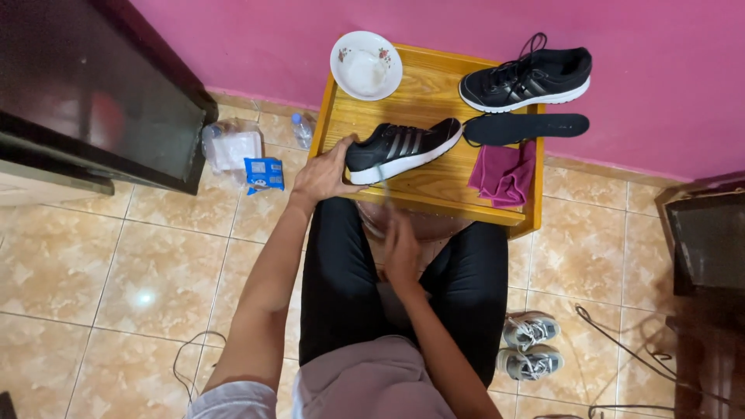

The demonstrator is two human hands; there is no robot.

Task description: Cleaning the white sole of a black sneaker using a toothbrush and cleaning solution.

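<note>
A black sneaker with a white sole and grey stripes (403, 147) lies on its side on the wooden table (434, 190). My left hand (324, 174) grips its heel end. My right hand (402, 247) is below the table's front edge, blurred, and holds a thin stick-like tool that reaches up toward the sneaker's sole; what the tool is I cannot tell. A second black sneaker (526, 77) with loose laces stands at the table's back right. A black insole (526, 127) lies in front of it, next to a crumpled magenta cloth (503, 174).
A white bowl (366, 65) sits on the table's back left corner. On the tiled floor lie a blue packet (265, 172), plastic bottles (301, 129) and a grey pair of shoes (531, 345). Dark cabinets stand left and right; a pink wall is behind.
</note>
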